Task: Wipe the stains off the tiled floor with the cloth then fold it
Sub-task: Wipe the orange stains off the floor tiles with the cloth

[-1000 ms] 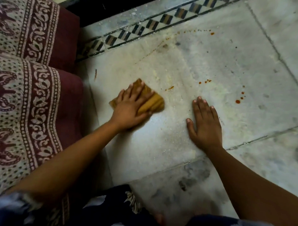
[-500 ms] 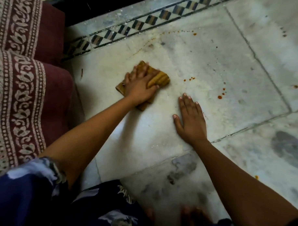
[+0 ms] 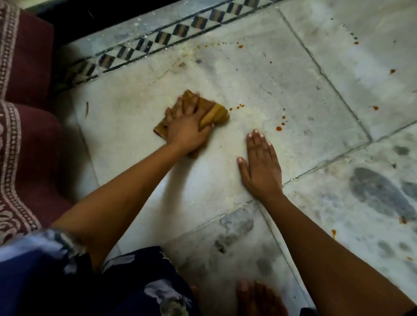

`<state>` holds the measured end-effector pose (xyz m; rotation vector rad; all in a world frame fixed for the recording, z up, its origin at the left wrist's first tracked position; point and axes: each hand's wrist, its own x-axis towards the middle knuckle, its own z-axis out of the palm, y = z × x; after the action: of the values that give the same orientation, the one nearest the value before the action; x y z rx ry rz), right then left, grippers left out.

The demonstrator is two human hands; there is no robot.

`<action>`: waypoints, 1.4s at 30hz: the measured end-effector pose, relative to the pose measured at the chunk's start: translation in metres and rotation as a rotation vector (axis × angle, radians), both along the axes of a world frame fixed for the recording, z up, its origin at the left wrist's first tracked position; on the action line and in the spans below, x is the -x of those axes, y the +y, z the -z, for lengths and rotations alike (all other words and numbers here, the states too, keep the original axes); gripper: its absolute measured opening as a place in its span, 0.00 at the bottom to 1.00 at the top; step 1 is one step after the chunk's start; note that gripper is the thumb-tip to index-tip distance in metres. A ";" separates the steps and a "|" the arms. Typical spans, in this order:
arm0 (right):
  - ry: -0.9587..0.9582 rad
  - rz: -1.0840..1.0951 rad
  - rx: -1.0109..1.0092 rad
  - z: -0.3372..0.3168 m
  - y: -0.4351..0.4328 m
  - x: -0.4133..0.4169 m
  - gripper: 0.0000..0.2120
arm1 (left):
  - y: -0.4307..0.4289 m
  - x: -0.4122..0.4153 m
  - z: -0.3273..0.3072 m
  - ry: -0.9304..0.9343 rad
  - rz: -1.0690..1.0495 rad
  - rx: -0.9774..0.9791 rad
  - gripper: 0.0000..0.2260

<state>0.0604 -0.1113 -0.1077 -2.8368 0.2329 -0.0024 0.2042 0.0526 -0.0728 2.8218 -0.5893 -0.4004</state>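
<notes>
A mustard-yellow cloth (image 3: 217, 114) lies bunched on the pale tiled floor (image 3: 299, 90). My left hand (image 3: 187, 128) presses down on it with fingers spread over the top, blurred by motion. Just right of the cloth sit small red-orange stain drops (image 3: 238, 107), with more drops (image 3: 279, 128) further right. A dotted trail of stains (image 3: 239, 46) runs near the far border. My right hand (image 3: 261, 164) lies flat on the tile, fingers straight, right of the cloth and apart from it.
Maroon patterned cushions (image 3: 25, 151) line the left side. A checkered tile border (image 3: 174, 36) runs along the far edge. Dark smudges (image 3: 379, 189) and a few orange spots mark the right tiles. My bare foot (image 3: 259, 303) and blue patterned clothing (image 3: 56, 282) are at the bottom.
My left hand slid the cloth rightward, close to the red drops; the small orange mark beside it is gone. My right hand stayed flat on the tile.
</notes>
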 end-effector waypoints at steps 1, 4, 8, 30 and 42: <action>0.002 0.004 -0.002 0.000 -0.001 0.000 0.30 | 0.005 0.016 0.000 -0.011 0.077 -0.006 0.28; 0.008 0.010 -0.003 0.001 0.000 0.000 0.30 | 0.042 0.046 0.001 -0.042 0.166 -0.024 0.31; -0.012 -0.003 0.004 0.000 -0.003 -0.004 0.31 | 0.070 -0.002 0.002 -0.061 -0.077 -0.070 0.29; -0.015 0.054 0.024 0.000 -0.001 -0.042 0.34 | 0.023 -0.119 0.004 -0.057 -0.250 -0.030 0.25; -0.010 0.061 0.039 0.000 -0.001 -0.043 0.34 | 0.093 -0.069 0.011 -0.114 -0.246 -0.005 0.29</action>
<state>0.1035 -0.1125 -0.1074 -2.8661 0.3202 -0.0347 0.2731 0.1456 -0.0837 2.8891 -0.2556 -0.1959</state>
